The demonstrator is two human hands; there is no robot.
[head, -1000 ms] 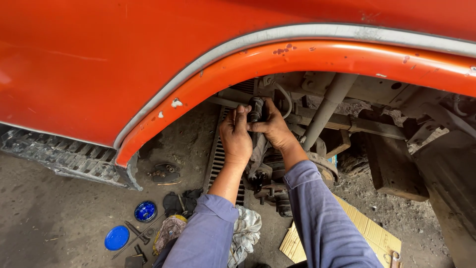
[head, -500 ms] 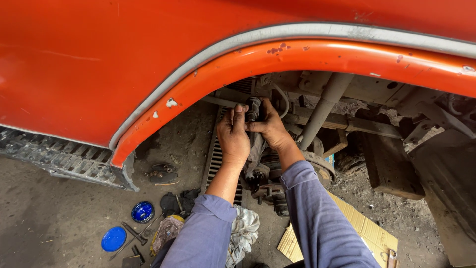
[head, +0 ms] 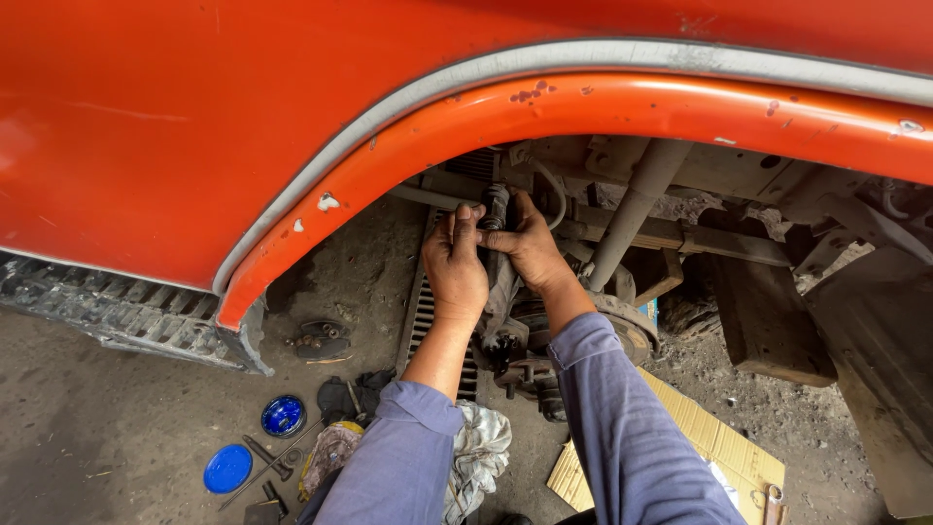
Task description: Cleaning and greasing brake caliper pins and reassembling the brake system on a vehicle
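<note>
Both my hands reach into the wheel arch of an orange vehicle (head: 194, 126). My left hand (head: 455, 262) and my right hand (head: 530, 248) clasp a dark, greasy upright part (head: 496, 209) of the wheel assembly from either side. Below them sits the bare hub and brake assembly (head: 530, 365), with no wheel on it. A grey shock absorber (head: 632, 219) slants up just to the right of my right hand. Both forearms wear blue-grey sleeves.
On the dirt floor at lower left lie a blue round tin (head: 283, 415), its blue lid (head: 227, 469), some hand tools (head: 267, 457) and a rag (head: 476, 452). Flattened cardboard (head: 719, 442) lies at right. A wooden block (head: 763, 326) stands under the chassis.
My hands stay on the same part, nearly still. The view has shifted slightly, so the scene sits a little lower and to the left.
</note>
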